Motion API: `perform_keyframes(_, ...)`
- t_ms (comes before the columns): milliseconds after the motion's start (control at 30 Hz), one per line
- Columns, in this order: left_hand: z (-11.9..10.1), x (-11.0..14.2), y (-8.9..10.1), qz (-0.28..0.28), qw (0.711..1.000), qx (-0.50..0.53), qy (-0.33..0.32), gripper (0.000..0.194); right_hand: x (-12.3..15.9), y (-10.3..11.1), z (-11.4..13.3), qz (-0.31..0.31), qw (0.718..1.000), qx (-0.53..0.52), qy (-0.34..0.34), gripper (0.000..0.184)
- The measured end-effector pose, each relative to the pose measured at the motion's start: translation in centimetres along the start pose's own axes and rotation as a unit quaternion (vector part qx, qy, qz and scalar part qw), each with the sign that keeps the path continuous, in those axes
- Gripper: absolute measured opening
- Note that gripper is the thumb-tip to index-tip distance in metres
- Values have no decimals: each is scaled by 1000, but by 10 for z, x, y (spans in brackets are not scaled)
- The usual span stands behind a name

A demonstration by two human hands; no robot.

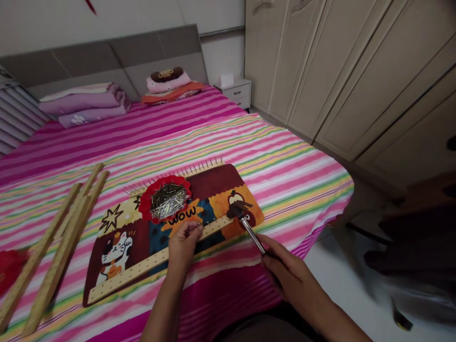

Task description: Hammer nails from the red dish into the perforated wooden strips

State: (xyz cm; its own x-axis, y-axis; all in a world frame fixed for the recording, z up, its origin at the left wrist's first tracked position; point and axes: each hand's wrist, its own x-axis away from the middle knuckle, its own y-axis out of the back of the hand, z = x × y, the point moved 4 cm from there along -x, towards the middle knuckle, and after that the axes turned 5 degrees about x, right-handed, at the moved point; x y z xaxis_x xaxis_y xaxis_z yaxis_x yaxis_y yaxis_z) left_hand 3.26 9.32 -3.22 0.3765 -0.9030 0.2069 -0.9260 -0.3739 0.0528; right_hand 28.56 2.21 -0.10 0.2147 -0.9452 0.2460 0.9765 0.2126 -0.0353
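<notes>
My right hand [285,263] is wrapped round the handle of a hammer [252,232], whose dark head is over the right end of a pale wooden strip [135,272]. Small dots run along this strip, which lies across a patterned mat [138,254]. Over the strip's middle, my left hand [185,242] has thumb and fingers pinched together; whatever is between them is too small to make out. Just beyond it sits a red scalloped bowl [144,204] full of loose nails [169,199]. A second strip [210,165] at the mat's far edge bears a row of upright nails.
Several wooden strips [60,251] lie stacked at the left on the striped bedspread [295,166]. A red object [10,266] is partly in view beside them. Folded bedding [89,102] rests near the headboard. Wardrobe doors [320,61] stand along the right.
</notes>
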Motion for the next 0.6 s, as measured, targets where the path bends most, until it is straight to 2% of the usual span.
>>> perform_keyframes(400,6,-2,6,-3,993,-104,-48,30,2,-3,-3,-3,1000,-11,-15,45)
perform_keyframes(600,3,0,4,-3,988,-143,-56,31,0,-4,2,1,1000,10,7,45)
